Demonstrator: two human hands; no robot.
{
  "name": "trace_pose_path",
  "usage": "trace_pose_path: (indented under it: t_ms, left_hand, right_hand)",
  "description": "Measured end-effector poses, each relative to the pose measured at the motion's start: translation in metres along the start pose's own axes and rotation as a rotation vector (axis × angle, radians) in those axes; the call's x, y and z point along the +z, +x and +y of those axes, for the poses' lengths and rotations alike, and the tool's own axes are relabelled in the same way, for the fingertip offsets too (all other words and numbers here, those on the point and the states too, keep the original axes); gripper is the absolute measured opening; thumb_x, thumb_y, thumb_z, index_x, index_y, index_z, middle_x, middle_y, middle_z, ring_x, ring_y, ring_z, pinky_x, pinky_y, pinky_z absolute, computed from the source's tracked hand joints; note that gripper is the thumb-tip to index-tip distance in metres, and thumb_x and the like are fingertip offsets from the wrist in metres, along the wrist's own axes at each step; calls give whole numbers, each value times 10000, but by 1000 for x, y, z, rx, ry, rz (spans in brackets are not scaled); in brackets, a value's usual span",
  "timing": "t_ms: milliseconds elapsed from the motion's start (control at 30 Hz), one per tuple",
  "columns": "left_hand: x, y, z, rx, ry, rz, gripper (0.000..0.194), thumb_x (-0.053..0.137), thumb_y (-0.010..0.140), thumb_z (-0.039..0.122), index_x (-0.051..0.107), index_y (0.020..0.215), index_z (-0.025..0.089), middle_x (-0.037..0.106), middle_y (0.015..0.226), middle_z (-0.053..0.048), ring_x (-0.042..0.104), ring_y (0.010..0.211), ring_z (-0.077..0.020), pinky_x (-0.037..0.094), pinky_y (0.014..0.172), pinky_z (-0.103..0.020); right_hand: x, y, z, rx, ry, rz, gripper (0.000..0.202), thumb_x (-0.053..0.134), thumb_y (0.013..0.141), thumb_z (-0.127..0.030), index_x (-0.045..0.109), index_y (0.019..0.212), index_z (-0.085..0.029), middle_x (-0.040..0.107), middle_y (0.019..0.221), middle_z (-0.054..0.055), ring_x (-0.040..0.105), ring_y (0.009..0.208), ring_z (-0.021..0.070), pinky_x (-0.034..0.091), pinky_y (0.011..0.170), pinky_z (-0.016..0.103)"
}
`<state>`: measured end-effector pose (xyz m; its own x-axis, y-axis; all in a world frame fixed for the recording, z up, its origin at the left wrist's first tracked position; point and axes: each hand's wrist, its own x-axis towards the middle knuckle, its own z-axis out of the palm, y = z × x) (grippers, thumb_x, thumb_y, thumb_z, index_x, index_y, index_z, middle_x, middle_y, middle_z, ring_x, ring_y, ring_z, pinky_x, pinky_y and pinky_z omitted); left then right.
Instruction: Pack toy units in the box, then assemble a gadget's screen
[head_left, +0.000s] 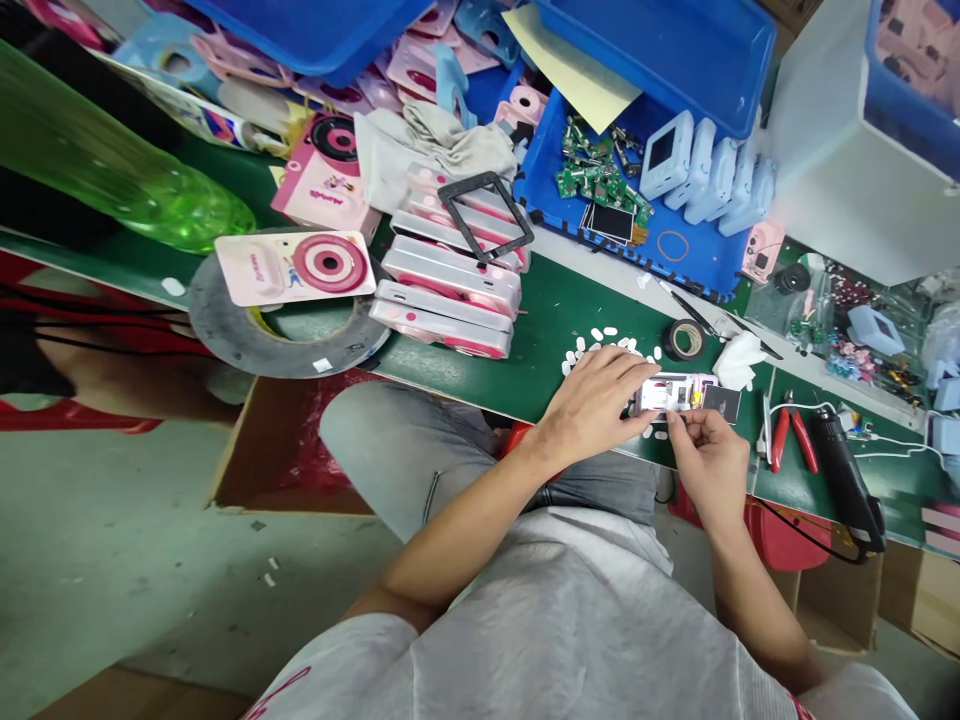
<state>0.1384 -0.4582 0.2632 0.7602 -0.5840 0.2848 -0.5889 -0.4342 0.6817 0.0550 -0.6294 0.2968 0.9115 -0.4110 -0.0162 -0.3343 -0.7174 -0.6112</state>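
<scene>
An opened toy camera [667, 393] with a white and pink body lies at the front edge of the green table, its inside facing up. A small dark screen [721, 403] lies at its right end. My left hand [592, 405] reaches over the left end, fingers along the far side and thumb on the near side, holding it. With thumb and bent fingers closed, my right hand [709, 455] grips the near edge; its fingertips are partly hidden. White oval stickers or pads [596, 345] are scattered around my left hand.
Finished-looking pink cameras [450, 290] are stacked left, beside a big grey tape roll [225, 335]. A blue tray [547, 190] holds circuit boards and light-blue cameras. Black tape [684, 340], red-handled pliers [791, 440] and a black cylindrical tool [844, 480] lie right. A green bottle [150, 180] tilts left.
</scene>
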Motion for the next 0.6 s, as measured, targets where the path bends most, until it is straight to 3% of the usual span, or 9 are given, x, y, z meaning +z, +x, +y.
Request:
trace_pose_path:
  t_ms: [267,600]
  left_hand:
    - [-1,-1,1,8,7,5,396,662,933,335,614,1290,169,704,1267,-96,579,1225,-279,481,1055,-436]
    - [-1,0,2,10,12,-16,445,693,916,346,616,1309,151,706,1284,-114,589,1225,-289,491,1057,-456]
  right_hand:
    - [-8,3,-6,-63,-162,20,475,579,860,-663,624,724,-210,495,485,-38,452,463,135,357,555,281]
    - [-20,9,1,40,-172,-20,660,533,799,-871,509,590,-244,544,482,-1,454,442,150,342,532,301]
